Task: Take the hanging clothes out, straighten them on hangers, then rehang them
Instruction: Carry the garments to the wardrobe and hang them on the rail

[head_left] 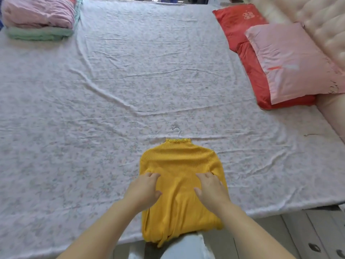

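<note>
A yellow ribbed sweater [177, 161] lies flat on the bed near its front edge, collar pointing away from me. It sits on a hanger whose metal hook [177, 131] sticks out beyond the collar. My left hand [144, 189] rests palm down on the sweater's left side, fingers spread and slightly bent. On the right side my right hand [211, 189] presses down the same way. The sweater's hem hangs over the bed edge toward my legs.
The bed sheet [112, 90] is pale and floral with creases. Folded pink and green blankets [39, 17] lie at the far left corner. Red pillows [248, 58] and a pink pillow [291, 60] lean by the padded headboard [321, 19] on the right. Floor shows bottom right.
</note>
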`<action>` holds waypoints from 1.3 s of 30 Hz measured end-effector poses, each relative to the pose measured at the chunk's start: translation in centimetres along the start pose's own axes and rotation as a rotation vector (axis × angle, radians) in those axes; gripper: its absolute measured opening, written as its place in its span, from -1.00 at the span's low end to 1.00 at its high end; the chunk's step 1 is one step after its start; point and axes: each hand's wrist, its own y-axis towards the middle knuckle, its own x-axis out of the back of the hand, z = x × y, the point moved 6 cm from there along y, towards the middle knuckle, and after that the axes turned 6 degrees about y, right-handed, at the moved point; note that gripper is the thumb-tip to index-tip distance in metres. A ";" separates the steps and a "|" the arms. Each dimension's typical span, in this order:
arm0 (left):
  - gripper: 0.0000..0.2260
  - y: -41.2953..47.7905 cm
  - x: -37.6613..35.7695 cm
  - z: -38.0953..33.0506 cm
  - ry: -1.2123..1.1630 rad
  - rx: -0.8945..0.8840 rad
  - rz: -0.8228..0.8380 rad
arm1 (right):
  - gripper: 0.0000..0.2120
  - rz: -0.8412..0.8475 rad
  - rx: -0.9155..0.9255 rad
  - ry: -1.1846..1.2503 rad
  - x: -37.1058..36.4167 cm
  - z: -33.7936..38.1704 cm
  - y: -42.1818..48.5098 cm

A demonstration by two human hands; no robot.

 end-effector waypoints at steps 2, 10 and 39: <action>-0.46 1.5 0.1 0.5 -0.019 0.024 0.001 | -0.50 0.042 0.019 -0.023 0.0 -0.1 2.8; -0.48 8.3 -2.0 2.3 -0.096 0.163 0.039 | -0.54 0.225 0.080 -0.125 -1.7 -2.2 16.8; -0.49 21.1 -9.6 5.1 -0.156 0.174 -0.141 | -0.27 -0.066 0.277 0.046 -7.8 -7.0 32.3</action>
